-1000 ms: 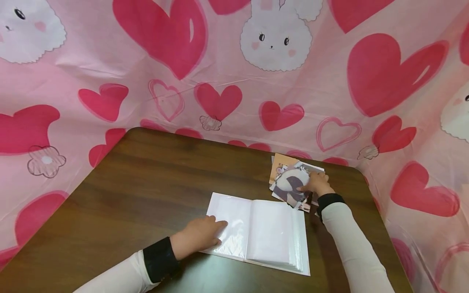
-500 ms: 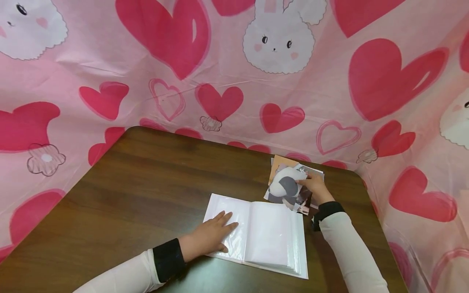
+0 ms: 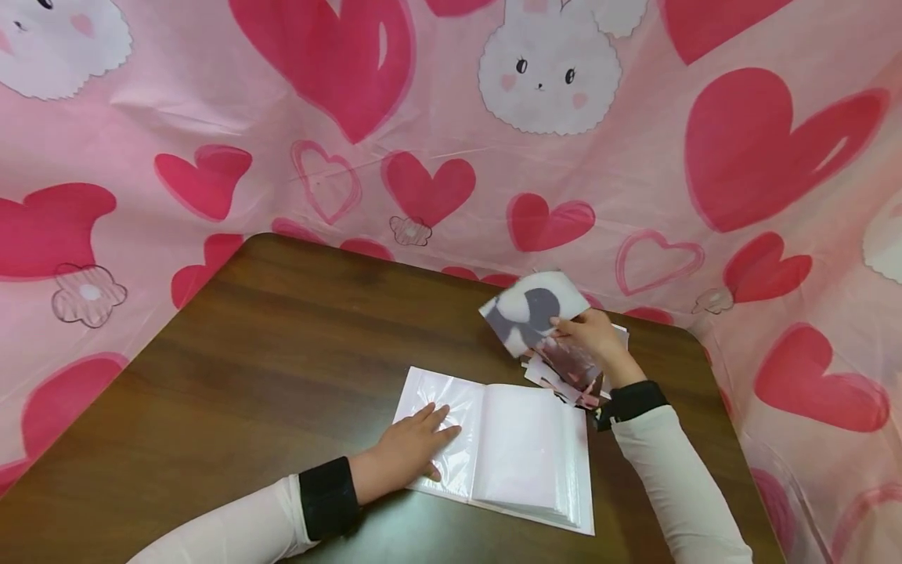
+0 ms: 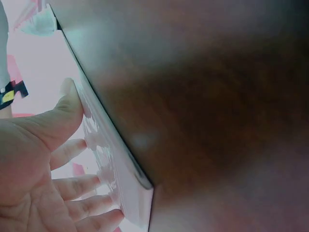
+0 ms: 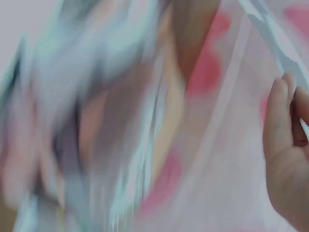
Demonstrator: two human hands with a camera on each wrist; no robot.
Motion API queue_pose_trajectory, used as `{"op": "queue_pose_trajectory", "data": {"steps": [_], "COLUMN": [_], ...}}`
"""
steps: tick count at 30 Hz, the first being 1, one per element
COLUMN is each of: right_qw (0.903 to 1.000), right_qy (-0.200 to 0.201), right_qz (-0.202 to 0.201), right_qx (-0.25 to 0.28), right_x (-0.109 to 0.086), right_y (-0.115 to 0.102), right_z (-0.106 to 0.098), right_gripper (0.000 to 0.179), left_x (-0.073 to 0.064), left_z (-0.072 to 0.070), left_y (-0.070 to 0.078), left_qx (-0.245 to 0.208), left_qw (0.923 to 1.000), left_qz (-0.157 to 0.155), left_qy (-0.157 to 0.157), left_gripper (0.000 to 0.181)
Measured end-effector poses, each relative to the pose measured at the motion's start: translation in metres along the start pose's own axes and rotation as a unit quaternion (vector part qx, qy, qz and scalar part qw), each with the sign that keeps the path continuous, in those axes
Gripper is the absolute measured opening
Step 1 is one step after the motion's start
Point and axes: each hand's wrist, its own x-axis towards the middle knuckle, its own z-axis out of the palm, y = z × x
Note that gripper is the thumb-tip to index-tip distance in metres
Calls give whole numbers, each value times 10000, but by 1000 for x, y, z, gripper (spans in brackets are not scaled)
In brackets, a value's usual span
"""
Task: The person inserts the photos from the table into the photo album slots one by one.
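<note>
Pink cloth [image 3: 437, 78], printed with red hearts and white rabbit heads, hanging behind a dark brown wooden table [image 3: 296, 352]. On this table, lying unfolded, a white photo album [image 3: 517, 442], with a thick stack of pages on the right half and a clear, shiny pocket [image 3: 454, 392] on the left half; white showing through it. At the far right corner of the album, touching or only beside, cannot tell: a pile of printed pictures [image 3: 553, 374], overlapping at different angles. Above this pile, tilted, a white-and-grey picture [image 3: 528, 309], pinched in the right hand [image 3: 599, 343], thumb on the printed face, other fingers mostly hidden. In the right wrist view, much blur, with a white sheet edge at the fingertips. Upon the left page, the left hand [image 3: 405, 454], fingers straight and widely spread, only touching the pocket.
</note>
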Motion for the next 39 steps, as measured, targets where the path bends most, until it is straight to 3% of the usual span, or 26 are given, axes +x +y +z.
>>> {"op": "queue_pose_trajectory", "data": {"steps": [2, 4, 9, 13, 21, 27, 34, 36, 39], "right_qw": [9946, 9846, 9608, 9505, 9449, 9561, 9682, 9687, 9621], "right_qy": [-511, -846, -915, -986, -1411, -1671, -1989, -2039, -2235], "right_qz": [252, 630, 1545, 1906, 1888, 1739, 1519, 1368, 1261], "right_qx": [864, 1395, 2114, 2247, 2272, 1668, 60, -368, -922], "right_x": [2, 5, 13, 14, 13, 18, 20, 21, 21], "right_y": [-8, -8, 2, 9, 11, 15, 4, -2, -9], "right_z": [24, 47, 76, 80, 81, 78, 82, 85, 91], "right_gripper": [38, 35, 27, 25, 13, 22, 19, 17, 18], "left_x": [0, 0, 0, 2, 1, -1, -3, -3, -4], "left_z": [-1, -2, -1, 1, 2, 0, -3, -4, -5], "left_y": [-1, -2, 0, 2, 0, -1, 0, 1, 2], "left_qx": [3, 9, 44, 92, 76, 20, 4, 3, 26], "left_qw": [10000, 10000, 9999, 9997, 9996, 9999, 9999, 9999, 9999], "left_qz": [-37, -60, -62, -105, -152, -133, -107, -112, -109], "left_qy": [15, 7, -86, -199, -219, -23, 60, 26, -129], "left_gripper": [70, 70, 69, 69, 70, 70, 70, 69, 69]}}
